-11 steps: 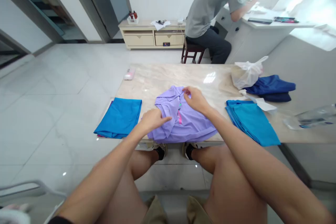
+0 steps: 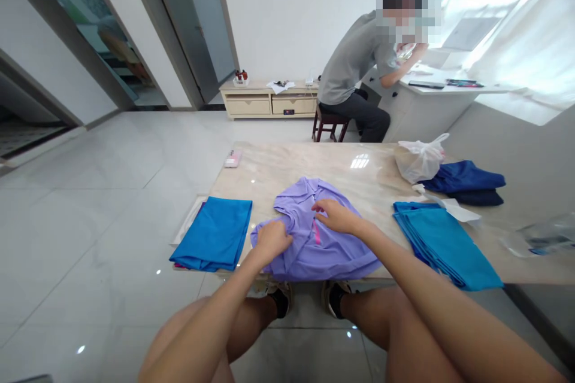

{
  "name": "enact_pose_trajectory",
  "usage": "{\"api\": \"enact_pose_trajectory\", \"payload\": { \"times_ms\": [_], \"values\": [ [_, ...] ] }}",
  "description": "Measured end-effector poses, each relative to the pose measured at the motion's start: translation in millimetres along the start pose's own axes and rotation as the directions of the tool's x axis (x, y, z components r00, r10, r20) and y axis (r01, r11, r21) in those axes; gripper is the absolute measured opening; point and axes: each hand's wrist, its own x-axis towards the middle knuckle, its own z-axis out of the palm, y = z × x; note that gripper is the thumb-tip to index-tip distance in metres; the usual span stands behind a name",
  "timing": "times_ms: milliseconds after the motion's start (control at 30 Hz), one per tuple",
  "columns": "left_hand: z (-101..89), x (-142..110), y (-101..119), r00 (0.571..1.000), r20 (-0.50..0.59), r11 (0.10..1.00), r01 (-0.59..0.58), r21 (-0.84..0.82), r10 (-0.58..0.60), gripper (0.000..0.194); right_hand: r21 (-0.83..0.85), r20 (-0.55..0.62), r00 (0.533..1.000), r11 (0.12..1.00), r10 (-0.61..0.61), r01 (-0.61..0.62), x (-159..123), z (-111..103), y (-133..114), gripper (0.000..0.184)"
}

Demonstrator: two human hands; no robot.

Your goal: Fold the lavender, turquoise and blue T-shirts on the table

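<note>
Lavender shirt (image 2: 323,257), pink streak (image 2: 317,232) (narrow); turquoise folded cloth (image 2: 215,233); navy cloth (image 2: 462,176); cream veined marble tabletop (image 2: 305,170).

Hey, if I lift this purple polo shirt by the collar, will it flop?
Probably yes: the purple polo shirt bunches in soft folds under your left hand and right hand, so it looks floppy and light. It may also slide easily on the polished marble table top.

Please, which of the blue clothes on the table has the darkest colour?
The navy folded garment at the far right, beside the white plastic bag. The folded cloths left and right of the lilac shirt are bright blue.
</note>
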Motion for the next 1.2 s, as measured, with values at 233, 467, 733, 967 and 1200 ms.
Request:
{"api": "enact_pose_trajectory", "payload": {
  "times_ms": [233, 467, 733, 967, 1200],
  "values": [
    [-9.8, 5.3, -0.3, 0.983, -0.036, 0.431, 0.045, -0.901, -0.178, 0.028, -0.030, 0.008, 0.988, 0.988, -0.152, 0.152, 6.0, 17.1, 3.9, 0.096],
    [-56.5, -47.0, 29.0, 0.996, 0.089, 0.120, 0.085, -0.989, 0.031, 0.030, 0.031, -0.012, 0.956, 0.956, -0.292, 0.292, 17.3, 23.3, -33.6, 0.094],
    [-120.4, -57.9, -6.3, 0.997, 0.009, 0.561, 0.050, -0.826, -0.075, 0.059, 0.112, -0.100, 0.995, 0.993, 0.031, -0.020, 30.6, -29.4, -12.5, 0.013],
    [-87.1, -10.8, -25.1, 0.998, -0.020, 0.982, 0.056, -0.179, -0.061, 0.030, 0.414, -0.523, 0.841, 0.904, 0.140, 0.107, -34.2, -55.0, -1.2, 0.011],
    [-89.3, 16.6, -13.4, 0.957, -0.106, 0.231, -0.043, -0.972, -0.269, 0.028, 0.584, -0.299, 0.944, 0.809, 0.142, 0.063, -66.2, -48.0, 8.6, 0.030]
  ]
}}
